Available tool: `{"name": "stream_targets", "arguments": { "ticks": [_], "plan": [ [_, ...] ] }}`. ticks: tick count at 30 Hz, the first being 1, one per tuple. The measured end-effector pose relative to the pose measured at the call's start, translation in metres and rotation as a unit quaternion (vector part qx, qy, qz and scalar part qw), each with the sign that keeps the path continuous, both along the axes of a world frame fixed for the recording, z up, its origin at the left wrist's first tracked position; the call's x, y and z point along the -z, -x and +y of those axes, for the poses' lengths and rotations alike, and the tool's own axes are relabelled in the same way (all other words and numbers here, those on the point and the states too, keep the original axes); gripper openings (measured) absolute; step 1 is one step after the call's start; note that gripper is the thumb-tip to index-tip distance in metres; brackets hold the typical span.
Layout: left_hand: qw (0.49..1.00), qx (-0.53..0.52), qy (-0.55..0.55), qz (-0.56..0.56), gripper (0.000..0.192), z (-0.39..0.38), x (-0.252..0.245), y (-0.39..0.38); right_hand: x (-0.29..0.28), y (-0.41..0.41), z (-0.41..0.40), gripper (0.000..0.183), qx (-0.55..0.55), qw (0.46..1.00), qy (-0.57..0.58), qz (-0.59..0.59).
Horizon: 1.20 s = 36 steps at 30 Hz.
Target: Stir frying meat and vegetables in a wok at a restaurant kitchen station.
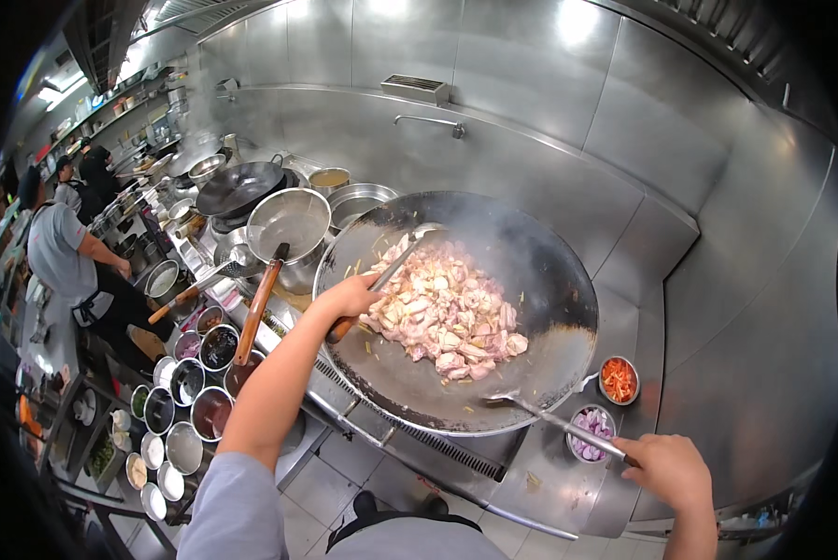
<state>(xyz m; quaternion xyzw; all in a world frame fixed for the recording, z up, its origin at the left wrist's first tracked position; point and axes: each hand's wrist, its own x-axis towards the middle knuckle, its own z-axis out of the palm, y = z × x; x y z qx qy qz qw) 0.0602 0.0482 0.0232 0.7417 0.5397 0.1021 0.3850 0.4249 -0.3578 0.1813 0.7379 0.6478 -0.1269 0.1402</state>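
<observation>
A very large wok (559, 280) stands on the range and holds a steaming heap of pale chopped meat pieces (447, 301) with thin yellowish strips. My left hand (352, 297) grips a long-handled ladle (398, 262) by its shaft, above the wooden end; the ladle's head rests at the far side of the meat. On the right, my right hand (667, 465) is closed round the handle of a metal wok spatula (559, 421), whose blade lies on the wok's near right wall. The spatula's shaft passes over a bowl of cut purple onion (590, 434).
A bowl of orange-red strips (618, 380) stands right of the wok. To the left are a strainer with a wooden handle (289, 224), a perforated skimmer (233, 267), a black wok (240, 189) and several seasoning containers (184, 448). Co-workers (68, 245) stand farther left. A wall faucet (429, 122) is behind.
</observation>
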Motion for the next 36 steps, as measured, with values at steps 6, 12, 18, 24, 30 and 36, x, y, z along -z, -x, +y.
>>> {"name": "stream_targets", "arguments": {
  "ticks": [6,12,18,24,30,36],
  "plan": [
    [0.995,0.064,-0.046,0.065,0.056,0.025,0.054,-0.022,0.032,0.043,0.042,0.035,-0.063,0.997,-0.009,-0.032],
    [0.992,0.090,-0.032,0.083,0.054,-0.022,0.050,-0.036,0.159,0.036,0.186,0.032,-0.065,0.983,-0.167,0.023],
    [0.996,0.087,-0.028,0.003,0.066,-0.063,0.029,0.011,0.222,0.037,0.269,0.030,0.020,0.974,-0.216,0.063],
    [0.989,0.062,0.132,0.005,0.068,-0.166,-0.004,0.058,0.215,0.000,0.213,0.059,-0.026,0.978,-0.106,0.178],
    [0.964,-0.011,0.209,-0.165,0.065,-0.212,-0.003,0.089,0.098,-0.037,0.093,0.054,-0.014,0.983,-0.075,0.165],
    [0.990,0.020,0.092,-0.101,0.062,-0.127,-0.015,0.041,0.038,-0.041,0.012,0.046,0.023,0.996,-0.074,0.051]
  ]
}}
